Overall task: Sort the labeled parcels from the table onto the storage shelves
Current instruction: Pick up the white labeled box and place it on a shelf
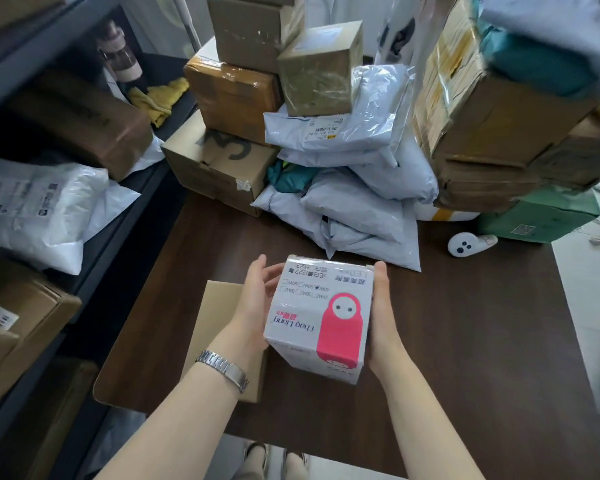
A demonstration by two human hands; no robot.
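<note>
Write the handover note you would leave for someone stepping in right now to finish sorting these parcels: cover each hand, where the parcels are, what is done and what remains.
Left hand: pressed flat against the left side of the white box with the pink figure.
Right hand: pressed against its right side; the box is held between both palms above the dark table.
A flat cardboard box lies under the left wrist.
Still on the table: grey mailer bags, stacked cardboard boxes, a green parcel.
Shelves on the left already hold a white bag and brown boxes.
Left: shelve the held box, then the pile.
</note>
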